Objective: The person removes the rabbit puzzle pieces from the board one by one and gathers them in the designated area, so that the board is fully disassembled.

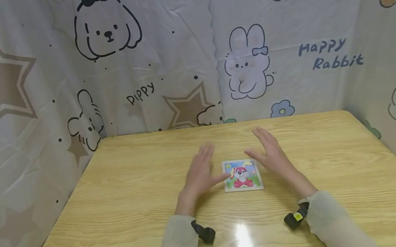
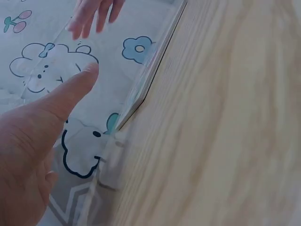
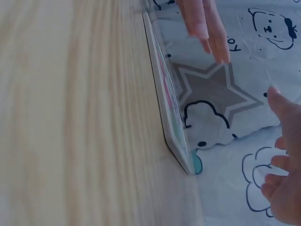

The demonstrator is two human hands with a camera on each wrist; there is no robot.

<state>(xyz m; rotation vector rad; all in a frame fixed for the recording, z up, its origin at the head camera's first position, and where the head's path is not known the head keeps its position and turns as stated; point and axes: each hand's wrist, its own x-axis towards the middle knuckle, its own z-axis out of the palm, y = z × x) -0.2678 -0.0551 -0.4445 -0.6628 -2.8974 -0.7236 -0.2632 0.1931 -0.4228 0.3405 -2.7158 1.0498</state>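
A small square picture board (image 1: 243,181) with a pink-and-white cartoon animal lies flat on the wooden table. Left of it is my left hand (image 1: 199,175), fingers straight and thumb stretched out over the board's left edge in the head view. My right hand (image 1: 274,158) is raised at the board's right side, thumb spread from straight fingers. Both wrist views show the board edge-on, as a thin pale edge (image 2: 157,66) and as a slim plate (image 3: 167,101). Each hand holds nothing and appears apart from the board.
The wooden table (image 1: 132,171) extends around the board on all sides. White cloth (image 1: 187,48) printed with cartoon animals and stars hangs behind and at both sides. Black wrist cameras sit on my left wrist (image 1: 204,232) and right wrist (image 1: 296,216).
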